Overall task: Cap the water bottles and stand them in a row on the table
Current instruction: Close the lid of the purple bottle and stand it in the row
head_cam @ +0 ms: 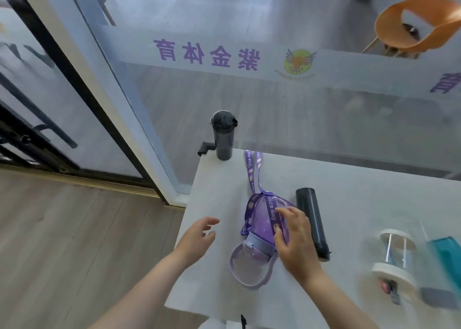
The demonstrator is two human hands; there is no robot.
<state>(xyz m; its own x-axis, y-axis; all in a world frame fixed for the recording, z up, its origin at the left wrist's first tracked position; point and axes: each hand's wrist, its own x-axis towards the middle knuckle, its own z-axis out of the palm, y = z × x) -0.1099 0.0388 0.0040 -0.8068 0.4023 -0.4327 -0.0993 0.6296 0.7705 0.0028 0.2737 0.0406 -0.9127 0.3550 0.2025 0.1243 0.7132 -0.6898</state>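
Note:
A purple bottle (259,219) with a "Nice day" strap (250,169) lies on its side on the white table (224,191). Its lid and loop handle (247,266) point toward me. My right hand (296,239) rests on the bottle's right side, fingers curled over it. My left hand (199,236) hovers open just left of it, over the table's left edge. A capped dark bottle (222,134) stands upright at the far left corner. A black bottle (313,222) lies on its side right of the purple one.
A clear bottle with white ends (396,261) and a teal bottle (446,259) lie at the right. A glass wall (274,91) with purple lettering runs behind the table. Wooden floor (74,241) lies to the left, and an orange chair (414,22) stands beyond the glass.

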